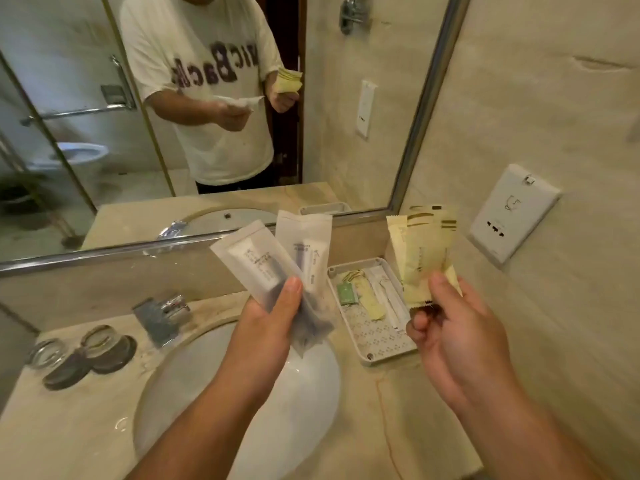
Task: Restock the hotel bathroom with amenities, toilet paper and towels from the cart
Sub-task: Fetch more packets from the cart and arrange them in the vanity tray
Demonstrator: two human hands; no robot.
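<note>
Over the sink [242, 393], your left hand [266, 327] pinches two clear toothbrush packs [277, 258], fanned for sorting. Right of them the tray [377, 355] sits on the counter, part filled. Your right hand [460, 337] pinches yellow sachets [422, 251] above it, likely ready to drop in.

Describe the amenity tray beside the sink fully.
The amenity tray is a rectangular, pale plastic-looking box with rounded corners, a raised rim and a dot-patterned floor. It lies flat on the marble counter right of the basin. Its far half holds a green sachet, pale yellow packets and a long white wrapped item; the near half is bare. The right hand hides its right edge.
</note>
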